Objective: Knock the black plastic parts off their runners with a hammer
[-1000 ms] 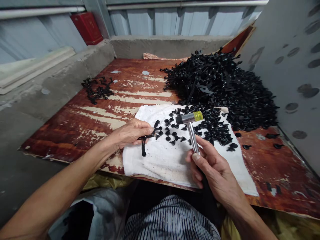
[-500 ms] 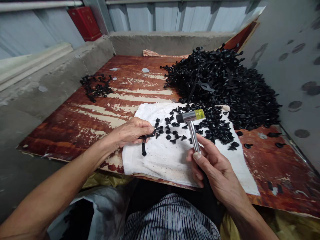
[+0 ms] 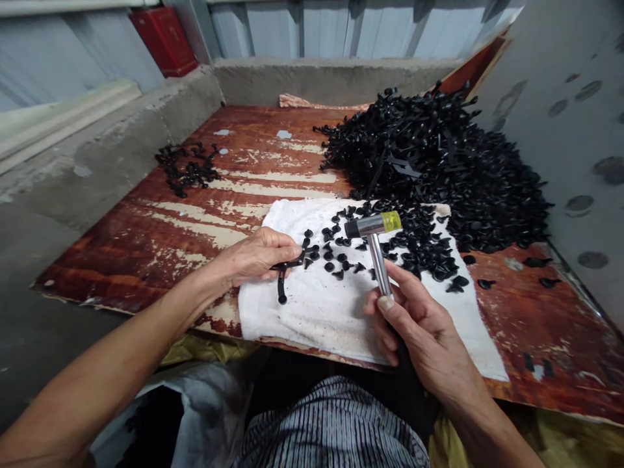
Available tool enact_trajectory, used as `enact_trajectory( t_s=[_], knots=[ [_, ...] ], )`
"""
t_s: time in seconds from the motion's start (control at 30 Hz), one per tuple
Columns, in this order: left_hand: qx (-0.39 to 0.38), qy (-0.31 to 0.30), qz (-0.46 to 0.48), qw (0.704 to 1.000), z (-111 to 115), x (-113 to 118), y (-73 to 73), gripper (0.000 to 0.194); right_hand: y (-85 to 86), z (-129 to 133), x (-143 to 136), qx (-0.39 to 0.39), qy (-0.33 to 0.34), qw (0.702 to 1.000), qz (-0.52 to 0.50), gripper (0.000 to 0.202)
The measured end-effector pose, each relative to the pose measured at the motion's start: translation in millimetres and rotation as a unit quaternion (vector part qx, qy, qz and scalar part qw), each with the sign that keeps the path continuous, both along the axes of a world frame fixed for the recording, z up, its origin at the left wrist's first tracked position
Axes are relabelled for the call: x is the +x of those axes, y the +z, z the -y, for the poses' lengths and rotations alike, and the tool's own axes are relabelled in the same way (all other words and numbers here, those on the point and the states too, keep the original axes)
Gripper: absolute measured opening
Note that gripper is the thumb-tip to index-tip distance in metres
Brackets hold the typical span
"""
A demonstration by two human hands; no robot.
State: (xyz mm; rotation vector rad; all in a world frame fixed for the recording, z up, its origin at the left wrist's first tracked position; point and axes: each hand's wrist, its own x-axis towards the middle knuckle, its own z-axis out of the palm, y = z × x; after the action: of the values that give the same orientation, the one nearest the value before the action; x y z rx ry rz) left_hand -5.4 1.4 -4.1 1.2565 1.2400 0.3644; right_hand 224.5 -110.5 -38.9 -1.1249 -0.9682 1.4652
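Note:
Between the thumb and fingers of my left hand (image 3: 260, 257) is a black branched part (image 3: 281, 286), one arm of it pointing down over the white cloth (image 3: 312, 318). My right hand (image 3: 414, 318) grips a small mallet (image 3: 379, 260) by its handle. The mallet's metal head has a black face on the left and a yellow one on the right, and it is held above the cloth. Small black knob-like pieces (image 3: 329, 266) lie scattered on the cloth between the hands and thickly to the right.
A large heap of black parts (image 3: 424, 149) fills the back right of the worn red-brown board (image 3: 195, 214). A smaller cluster of black parts (image 3: 188, 169) lies at the left. A concrete ledge (image 3: 331, 81) borders the back, and a red box (image 3: 166, 42) stands on the left corner.
Both hands keep almost the same pose, with the black part and the mallet held as before. The view shifts very slightly.

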Motion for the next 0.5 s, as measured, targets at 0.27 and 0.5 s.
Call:
enact_trajectory(
  t_s=[0.27, 0.5],
  knots=[
    [0.022, -0.021, 0.005, 1.000, -2.0, -3.3, -4.7, 0.025, -0.3, 0.6, 0.4, -0.003, -0.001, 1.000, 0.003, 0.049],
    [0.031, -0.034, 0.010, 0.999, -3.5, -5.5, -9.0, 0.030, 1.2, 0.3, 0.0, -0.002, -0.002, 1.000, 0.009, 0.050]
  ],
)
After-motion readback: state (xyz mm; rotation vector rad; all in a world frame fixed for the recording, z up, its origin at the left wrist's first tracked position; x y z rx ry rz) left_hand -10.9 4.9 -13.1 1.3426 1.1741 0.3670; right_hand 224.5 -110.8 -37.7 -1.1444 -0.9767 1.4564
